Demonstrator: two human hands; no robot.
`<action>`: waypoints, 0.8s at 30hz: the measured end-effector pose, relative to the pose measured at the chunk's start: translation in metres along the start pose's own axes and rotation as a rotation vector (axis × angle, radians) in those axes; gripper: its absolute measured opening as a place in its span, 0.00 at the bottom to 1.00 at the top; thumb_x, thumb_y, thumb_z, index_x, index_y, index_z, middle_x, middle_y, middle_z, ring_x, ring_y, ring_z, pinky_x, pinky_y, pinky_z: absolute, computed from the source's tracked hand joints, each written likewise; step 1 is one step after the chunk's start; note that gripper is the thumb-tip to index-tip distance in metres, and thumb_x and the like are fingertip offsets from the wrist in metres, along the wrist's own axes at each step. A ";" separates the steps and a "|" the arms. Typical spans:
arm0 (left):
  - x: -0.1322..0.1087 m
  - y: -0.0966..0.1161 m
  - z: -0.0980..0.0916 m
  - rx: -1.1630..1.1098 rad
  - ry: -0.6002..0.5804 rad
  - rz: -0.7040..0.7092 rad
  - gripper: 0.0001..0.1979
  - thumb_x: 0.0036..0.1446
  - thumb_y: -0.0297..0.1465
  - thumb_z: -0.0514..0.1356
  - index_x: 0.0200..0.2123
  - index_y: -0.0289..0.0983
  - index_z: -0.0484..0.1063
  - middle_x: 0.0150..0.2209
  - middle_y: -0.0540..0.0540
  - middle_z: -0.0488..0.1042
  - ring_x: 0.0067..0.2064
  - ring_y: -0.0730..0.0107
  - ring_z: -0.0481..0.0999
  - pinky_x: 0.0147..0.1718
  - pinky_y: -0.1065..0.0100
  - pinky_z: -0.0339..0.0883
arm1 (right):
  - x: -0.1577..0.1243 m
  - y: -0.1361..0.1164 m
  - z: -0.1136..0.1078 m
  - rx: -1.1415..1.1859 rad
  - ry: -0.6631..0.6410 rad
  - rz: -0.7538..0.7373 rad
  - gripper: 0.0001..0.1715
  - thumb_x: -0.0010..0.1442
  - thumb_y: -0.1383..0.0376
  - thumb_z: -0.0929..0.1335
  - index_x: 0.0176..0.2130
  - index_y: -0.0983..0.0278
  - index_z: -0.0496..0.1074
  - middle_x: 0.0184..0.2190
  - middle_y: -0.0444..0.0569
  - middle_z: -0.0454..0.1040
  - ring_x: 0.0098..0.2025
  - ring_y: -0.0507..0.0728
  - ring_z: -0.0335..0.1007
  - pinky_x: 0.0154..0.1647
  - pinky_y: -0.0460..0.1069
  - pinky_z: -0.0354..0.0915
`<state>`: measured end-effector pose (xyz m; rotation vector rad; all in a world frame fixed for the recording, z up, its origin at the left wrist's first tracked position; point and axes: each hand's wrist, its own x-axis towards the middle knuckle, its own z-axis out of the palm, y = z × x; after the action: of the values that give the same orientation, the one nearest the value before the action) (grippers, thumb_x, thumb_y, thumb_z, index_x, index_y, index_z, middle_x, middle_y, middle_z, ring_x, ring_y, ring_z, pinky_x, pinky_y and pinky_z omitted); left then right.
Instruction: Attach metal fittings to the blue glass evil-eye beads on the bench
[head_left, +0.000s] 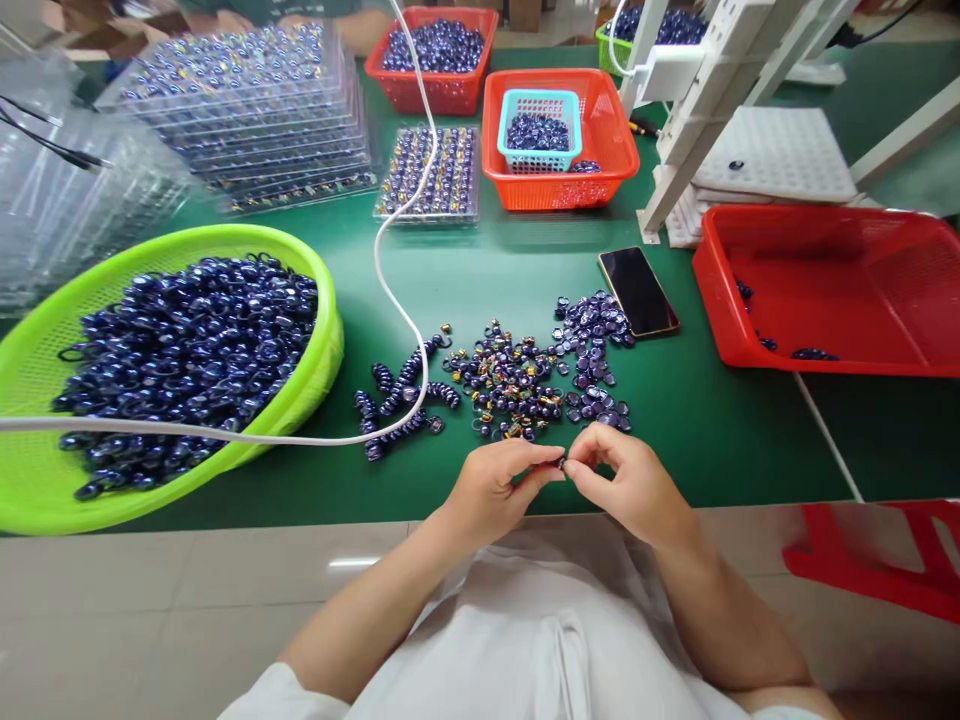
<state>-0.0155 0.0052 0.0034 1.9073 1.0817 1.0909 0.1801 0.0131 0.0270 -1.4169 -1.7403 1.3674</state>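
As we pinch, our fingers (538,456) meet.
Left hand (491,485) and right hand (637,488) grasp a dark piece (561,463) near the desk's (510,275) front edge.

No text, label, brand, number or sign can be read in the view. At two o'clock, the smartphone (639,290) shows a dark screen without legible characters, and at one o'clock the white plastic box (671,75) on the metal post (684,168) bears no readable marking. The lime-green mesh basket (328,345) at nine o'clock likewise carries no legible print
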 end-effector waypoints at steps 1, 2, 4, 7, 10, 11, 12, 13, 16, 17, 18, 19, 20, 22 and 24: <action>0.000 -0.001 0.000 -0.007 0.006 0.012 0.08 0.60 0.25 0.63 0.43 0.37 0.79 0.31 0.46 0.83 0.30 0.70 0.81 0.31 0.72 0.73 | 0.000 0.000 0.000 0.003 -0.004 0.007 0.06 0.60 0.65 0.67 0.30 0.61 0.68 0.27 0.42 0.72 0.31 0.52 0.69 0.33 0.46 0.66; -0.001 -0.001 0.001 -0.012 0.010 0.020 0.08 0.60 0.25 0.63 0.43 0.37 0.79 0.31 0.46 0.83 0.30 0.70 0.81 0.31 0.71 0.73 | 0.000 0.001 0.000 0.004 -0.007 0.008 0.06 0.60 0.65 0.67 0.30 0.61 0.68 0.27 0.42 0.72 0.31 0.52 0.69 0.34 0.46 0.66; -0.002 -0.002 0.003 -0.028 0.022 0.042 0.09 0.60 0.24 0.63 0.43 0.37 0.79 0.32 0.46 0.83 0.30 0.70 0.80 0.31 0.71 0.73 | 0.000 0.000 0.000 0.003 -0.012 0.000 0.06 0.60 0.66 0.67 0.30 0.61 0.68 0.27 0.42 0.72 0.31 0.52 0.69 0.34 0.46 0.66; -0.004 -0.002 0.006 -0.060 0.050 0.065 0.11 0.60 0.22 0.63 0.45 0.38 0.78 0.32 0.45 0.83 0.31 0.70 0.80 0.33 0.70 0.73 | 0.000 -0.001 0.000 -0.017 -0.021 -0.012 0.06 0.60 0.66 0.67 0.30 0.61 0.67 0.27 0.41 0.71 0.31 0.52 0.68 0.34 0.46 0.66; -0.005 -0.001 0.007 -0.079 0.050 0.050 0.11 0.60 0.23 0.63 0.46 0.38 0.78 0.32 0.45 0.83 0.32 0.69 0.80 0.33 0.70 0.73 | 0.000 -0.002 -0.002 -0.035 -0.033 -0.025 0.06 0.60 0.67 0.66 0.30 0.61 0.68 0.27 0.41 0.71 0.31 0.51 0.68 0.34 0.46 0.66; -0.005 -0.001 0.007 -0.082 0.041 0.044 0.12 0.60 0.23 0.63 0.46 0.38 0.78 0.32 0.45 0.83 0.32 0.69 0.80 0.33 0.70 0.73 | 0.000 -0.003 -0.002 -0.038 -0.038 -0.029 0.06 0.60 0.67 0.66 0.30 0.61 0.68 0.27 0.41 0.71 0.31 0.51 0.68 0.34 0.46 0.66; -0.005 -0.001 0.007 -0.082 0.029 0.041 0.12 0.60 0.24 0.63 0.47 0.38 0.78 0.33 0.45 0.83 0.32 0.69 0.80 0.33 0.70 0.73 | 0.001 -0.003 -0.003 -0.039 -0.042 -0.033 0.06 0.59 0.67 0.66 0.30 0.61 0.68 0.27 0.41 0.71 0.30 0.51 0.68 0.34 0.46 0.66; -0.005 -0.001 0.006 -0.078 0.016 0.039 0.12 0.60 0.24 0.63 0.47 0.38 0.78 0.33 0.44 0.83 0.32 0.69 0.80 0.33 0.70 0.73 | 0.001 -0.003 -0.004 -0.042 -0.047 -0.034 0.06 0.59 0.67 0.66 0.30 0.61 0.67 0.27 0.41 0.71 0.30 0.51 0.68 0.34 0.45 0.66; -0.004 -0.003 0.003 -0.052 -0.018 0.043 0.10 0.60 0.27 0.64 0.45 0.37 0.78 0.32 0.44 0.82 0.31 0.69 0.79 0.32 0.70 0.72 | 0.002 -0.005 -0.006 -0.059 -0.071 -0.030 0.05 0.59 0.67 0.66 0.30 0.61 0.68 0.26 0.41 0.71 0.30 0.51 0.68 0.33 0.45 0.65; -0.003 -0.003 0.003 -0.044 -0.027 0.046 0.09 0.60 0.28 0.64 0.45 0.37 0.79 0.31 0.44 0.82 0.30 0.69 0.79 0.32 0.70 0.72 | 0.002 -0.005 -0.007 -0.065 -0.083 -0.029 0.05 0.59 0.67 0.66 0.30 0.61 0.68 0.26 0.41 0.71 0.30 0.51 0.68 0.33 0.45 0.65; -0.003 -0.004 0.002 -0.038 -0.037 0.047 0.09 0.60 0.28 0.64 0.44 0.37 0.79 0.31 0.44 0.82 0.30 0.70 0.79 0.32 0.71 0.72 | 0.002 -0.006 -0.007 -0.072 -0.094 -0.029 0.05 0.59 0.67 0.66 0.29 0.61 0.68 0.26 0.41 0.72 0.30 0.51 0.68 0.33 0.45 0.65; -0.003 -0.005 0.002 -0.036 -0.048 0.049 0.09 0.60 0.28 0.64 0.44 0.36 0.79 0.30 0.44 0.82 0.29 0.70 0.79 0.31 0.71 0.71 | 0.002 -0.006 -0.007 -0.078 -0.104 -0.030 0.06 0.59 0.67 0.66 0.29 0.61 0.68 0.26 0.41 0.72 0.31 0.51 0.68 0.33 0.45 0.65; -0.003 -0.005 0.002 -0.035 -0.054 0.053 0.09 0.60 0.28 0.64 0.44 0.36 0.79 0.29 0.44 0.82 0.29 0.70 0.79 0.31 0.71 0.71 | 0.002 -0.007 -0.007 -0.082 -0.111 -0.030 0.06 0.59 0.67 0.66 0.29 0.61 0.68 0.27 0.41 0.72 0.31 0.51 0.69 0.33 0.45 0.65; -0.003 -0.005 0.002 -0.037 -0.046 0.062 0.09 0.60 0.27 0.64 0.44 0.35 0.80 0.28 0.44 0.82 0.28 0.70 0.78 0.30 0.71 0.70 | 0.002 -0.007 -0.007 -0.091 -0.114 -0.029 0.06 0.59 0.67 0.66 0.29 0.61 0.68 0.27 0.41 0.72 0.31 0.51 0.69 0.32 0.46 0.65; -0.003 -0.003 0.002 -0.056 -0.028 0.054 0.10 0.60 0.26 0.64 0.45 0.35 0.80 0.29 0.44 0.82 0.28 0.70 0.78 0.30 0.71 0.71 | 0.003 -0.007 -0.006 -0.114 -0.097 -0.029 0.06 0.59 0.67 0.66 0.29 0.61 0.67 0.26 0.41 0.71 0.30 0.52 0.68 0.32 0.46 0.64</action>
<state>-0.0152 0.0036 -0.0012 1.9116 0.9792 1.1090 0.1819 0.0183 0.0349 -1.4005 -1.9205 1.3612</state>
